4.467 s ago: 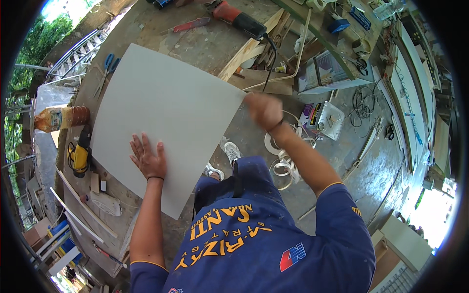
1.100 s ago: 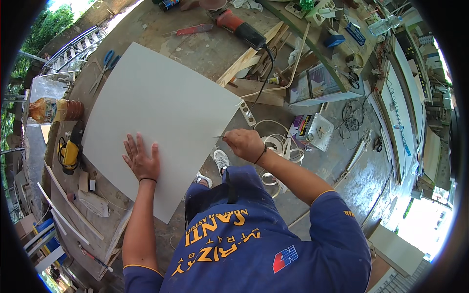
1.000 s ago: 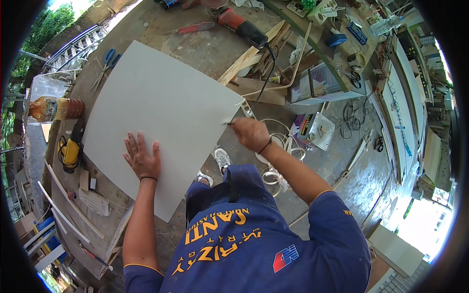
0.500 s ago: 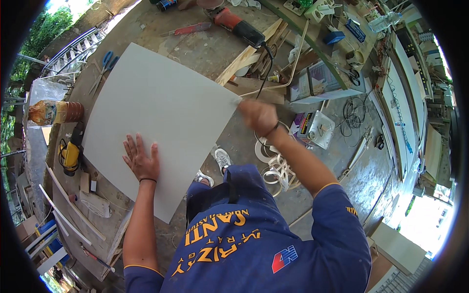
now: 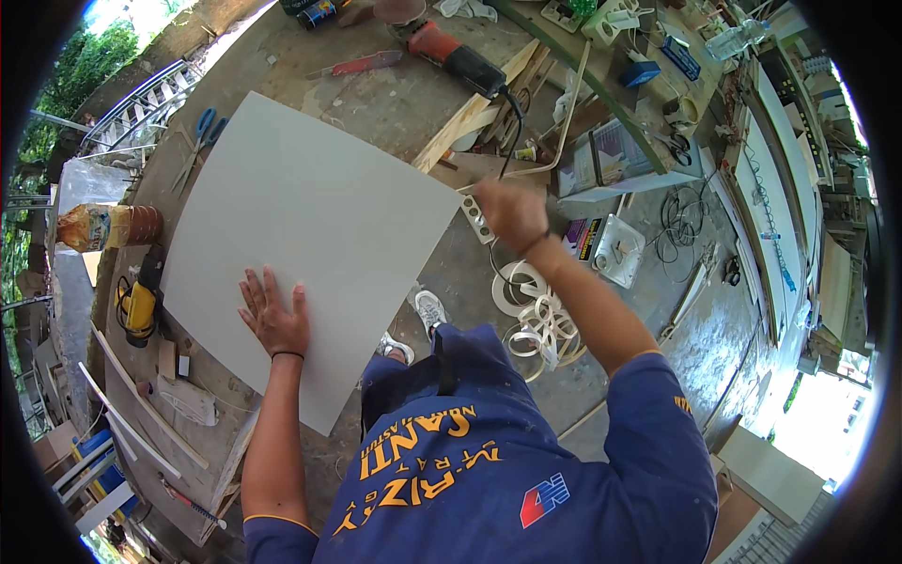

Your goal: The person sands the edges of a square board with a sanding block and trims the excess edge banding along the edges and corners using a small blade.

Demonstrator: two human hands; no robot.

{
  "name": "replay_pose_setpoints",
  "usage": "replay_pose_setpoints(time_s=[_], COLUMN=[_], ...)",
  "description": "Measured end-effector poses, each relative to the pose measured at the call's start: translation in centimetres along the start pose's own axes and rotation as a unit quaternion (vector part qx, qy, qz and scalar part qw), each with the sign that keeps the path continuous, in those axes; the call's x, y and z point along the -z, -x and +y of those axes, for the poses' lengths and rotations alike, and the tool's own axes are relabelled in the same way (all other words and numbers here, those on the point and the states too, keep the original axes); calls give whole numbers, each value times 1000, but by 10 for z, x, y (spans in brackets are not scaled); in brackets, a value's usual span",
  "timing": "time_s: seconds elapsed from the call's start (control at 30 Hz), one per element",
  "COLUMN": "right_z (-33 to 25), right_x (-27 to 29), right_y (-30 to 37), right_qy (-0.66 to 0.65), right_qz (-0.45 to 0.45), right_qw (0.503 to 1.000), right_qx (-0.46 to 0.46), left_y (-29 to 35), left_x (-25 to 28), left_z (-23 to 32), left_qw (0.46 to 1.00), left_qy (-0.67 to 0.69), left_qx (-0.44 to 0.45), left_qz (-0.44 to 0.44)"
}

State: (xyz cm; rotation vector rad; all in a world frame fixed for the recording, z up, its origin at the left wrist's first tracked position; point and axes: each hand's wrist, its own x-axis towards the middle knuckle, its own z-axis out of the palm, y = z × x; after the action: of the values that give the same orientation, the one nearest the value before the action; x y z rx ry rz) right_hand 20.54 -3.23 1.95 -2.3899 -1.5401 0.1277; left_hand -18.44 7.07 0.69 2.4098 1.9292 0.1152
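Holding a Board Half Off the Table

Pressing flat with spread fingers, the left hand [image 5: 274,318] pinned the board [image 5: 301,235], whose near corner overhung the table [image 5: 395,103]. The right hand [image 5: 510,214], blurred at the far corner, had a grip I cannot tell. Uneven pressure could have tipped or slid the board.
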Motion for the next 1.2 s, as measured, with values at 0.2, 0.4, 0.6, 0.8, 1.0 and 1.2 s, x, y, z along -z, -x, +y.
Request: replay_pose_setpoints(time_s=[0.2,0.4,0.6,0.8,1.0,1.2], right_z=[0,-29,11,-34,20,-18], right_x=[0,0,-11,-27,-49,-25], right_y=[9,36,4,47,16,37], right_qy=[13,-66,-21,-149,-20,-136], right_qz=[30,-12,34,126,113,119], right_qw=[990,983,996,957,993,962], right_qx=[134,173,83,214,36,205], left_y=[2,3,2,4,6,1], left_x=[0,1,3,0,2,1], left_z=[0,-1,-1,-1,-4,1], left_qw=[1000,1000,1000,1000,1000,1000], left_qy=[2,-4,6,-1,-1,1], left_qx=[-5,1,-5,-6,-3,-4], left_qz=[1,-6,-13,2,-6,-1])
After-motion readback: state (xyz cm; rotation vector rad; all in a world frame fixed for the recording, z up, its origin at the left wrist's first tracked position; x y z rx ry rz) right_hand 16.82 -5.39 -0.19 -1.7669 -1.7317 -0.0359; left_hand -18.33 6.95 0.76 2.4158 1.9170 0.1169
